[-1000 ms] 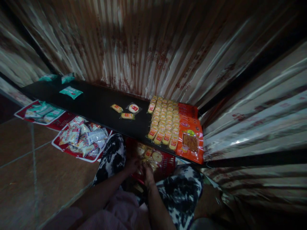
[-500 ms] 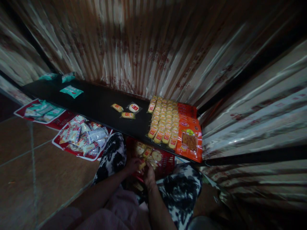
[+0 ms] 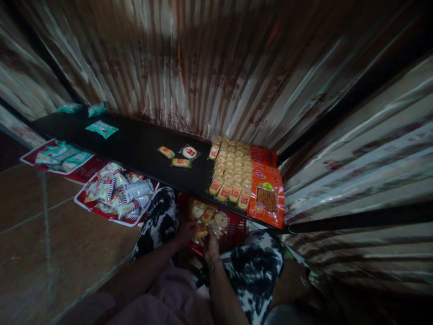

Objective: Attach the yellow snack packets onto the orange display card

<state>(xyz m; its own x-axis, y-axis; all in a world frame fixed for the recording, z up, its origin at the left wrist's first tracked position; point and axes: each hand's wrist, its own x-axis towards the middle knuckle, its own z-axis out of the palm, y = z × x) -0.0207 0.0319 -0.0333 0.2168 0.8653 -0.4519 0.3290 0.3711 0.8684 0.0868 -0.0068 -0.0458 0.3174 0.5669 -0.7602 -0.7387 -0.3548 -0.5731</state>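
Facing a pleated, printed curtain (image 3: 216,54), with tiled floor (image 3: 77,253) at near left. Long black shelf (image 3: 142,146) runs across in front of me, my patterned trousers (image 3: 253,266) at its near edge. Three red baskets are below that edge: far-left basket (image 3: 30,157) with teal packets; striped-packet basket (image 3: 110,218) right of it; cake basket (image 3: 238,230) between my knees, holding clear-wrapped cakes, some round. On the shelf's right end: two orange snack packets, the near one (image 3: 267,196) showing brown sticks through its window. Touching left of them, a tight block of yellow wrapped cakes (image 3: 232,174) in rows. Hands close together over the cake basket: left hand (image 3: 186,232) has its fingers closed on a red-labelled cake (image 3: 201,231); right hand (image 3: 211,243) is up against its right side, too dark to tell if gripping. Three teal packets (image 3: 102,129) at shelf left. Smallest: three loose wrapped cakes (image 3: 181,162) mid-shelf, two oblong, one round.
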